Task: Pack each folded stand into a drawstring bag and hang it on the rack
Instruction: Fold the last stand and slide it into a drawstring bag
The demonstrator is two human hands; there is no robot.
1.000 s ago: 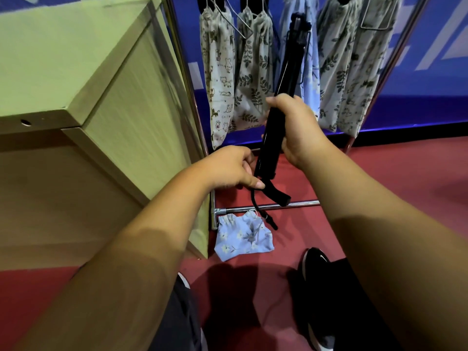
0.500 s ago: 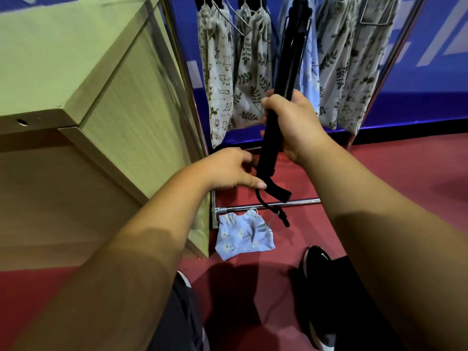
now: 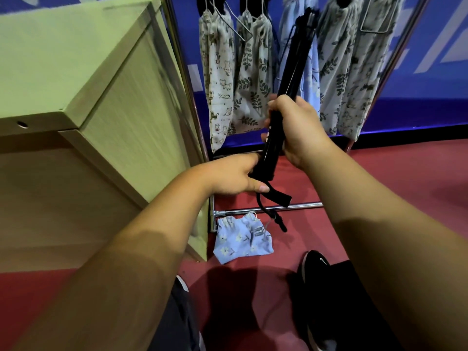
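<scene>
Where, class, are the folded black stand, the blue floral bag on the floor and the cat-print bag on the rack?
folded black stand (image 3: pixel 293 72), head view, upper shaft
blue floral bag (image 3: pixel 241 243), head view, middle of cloth
cat-print bag (image 3: pixel 219 79), head view, middle of front

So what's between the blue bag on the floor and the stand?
Head view: the rack's bottom bar runs between bag and stand; the stand's strap dangles across it.

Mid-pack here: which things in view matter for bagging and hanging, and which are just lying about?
Job: folded stand, in left hand and right hand; blue floral bag on floor; rack; hung bags.
Lying about: wooden cabinet; black shoe.
</scene>
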